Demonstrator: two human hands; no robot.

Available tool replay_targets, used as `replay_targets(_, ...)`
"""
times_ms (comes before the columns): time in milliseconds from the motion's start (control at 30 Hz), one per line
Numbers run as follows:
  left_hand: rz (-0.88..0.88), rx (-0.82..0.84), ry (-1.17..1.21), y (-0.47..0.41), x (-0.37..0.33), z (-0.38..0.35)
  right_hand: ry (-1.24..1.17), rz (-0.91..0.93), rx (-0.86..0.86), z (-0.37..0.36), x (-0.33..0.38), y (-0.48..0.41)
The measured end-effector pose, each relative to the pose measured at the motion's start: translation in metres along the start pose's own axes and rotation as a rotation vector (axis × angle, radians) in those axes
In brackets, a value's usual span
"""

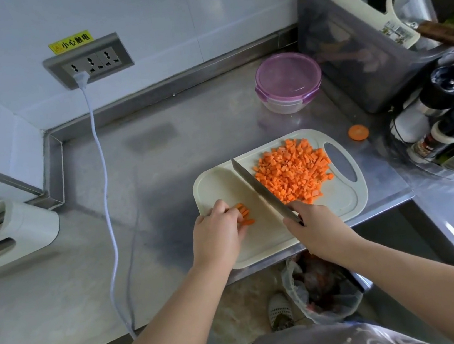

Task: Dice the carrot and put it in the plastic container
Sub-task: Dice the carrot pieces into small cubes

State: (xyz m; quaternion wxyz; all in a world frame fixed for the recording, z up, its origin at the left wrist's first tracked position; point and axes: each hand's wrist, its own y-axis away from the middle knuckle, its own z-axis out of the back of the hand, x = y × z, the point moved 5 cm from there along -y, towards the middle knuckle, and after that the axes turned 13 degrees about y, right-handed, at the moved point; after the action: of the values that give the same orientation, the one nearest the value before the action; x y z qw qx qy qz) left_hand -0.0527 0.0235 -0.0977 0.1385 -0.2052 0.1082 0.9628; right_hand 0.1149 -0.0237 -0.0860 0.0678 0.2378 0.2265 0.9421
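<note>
On the cream cutting board (338, 203), the left hand (218, 231) curls its fingers over a few carrot strips (244, 213) near the board's left end. The right hand (315, 226) grips the handle of a kitchen knife (260, 187), blade slanting between the strips and a heap of diced carrot (293, 174). Behind the board, well apart, the plastic container (287, 81) stands with its purple lid on.

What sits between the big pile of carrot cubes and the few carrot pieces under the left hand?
The knife, its blade slanting across the cutting board, as the head view shows.
</note>
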Motion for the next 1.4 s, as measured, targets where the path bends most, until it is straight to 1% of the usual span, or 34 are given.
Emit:
replay_targets(100, 0.016, -0.021, -0.008, 0.0, 0.0, -0.001, -0.001, -0.005, -0.002, 0.001, -0.002, 0.001)
replay_targets(300, 0.042, 0.0, 0.019, -0.002, -0.004, -0.007, -0.001, 0.003, -0.004, -0.001, -0.003, 0.001)
replay_targets(633, 0.056, -0.041, -0.01, -0.02, -0.036, -0.014, 0.007, 0.001, -0.039, -0.003, -0.008, 0.003)
replay_targets(867, 0.097, -0.037, -0.008, -0.019, -0.034, -0.016, -0.015, -0.001, -0.036, -0.009, -0.005, 0.003)
replay_targets(1133, 0.127, -0.051, 0.055, -0.018, -0.032, -0.015, 0.012, 0.01, -0.105, 0.0, -0.007, 0.001)
replay_targets(1233, 0.136, -0.062, 0.054, -0.015, -0.026, -0.011, 0.039, 0.025, -0.088, -0.002, -0.005, 0.003)
replay_targets(1400, 0.146, -0.032, 0.025, -0.014, -0.026, -0.012, 0.067, 0.028, -0.052, -0.009, 0.0, 0.008)
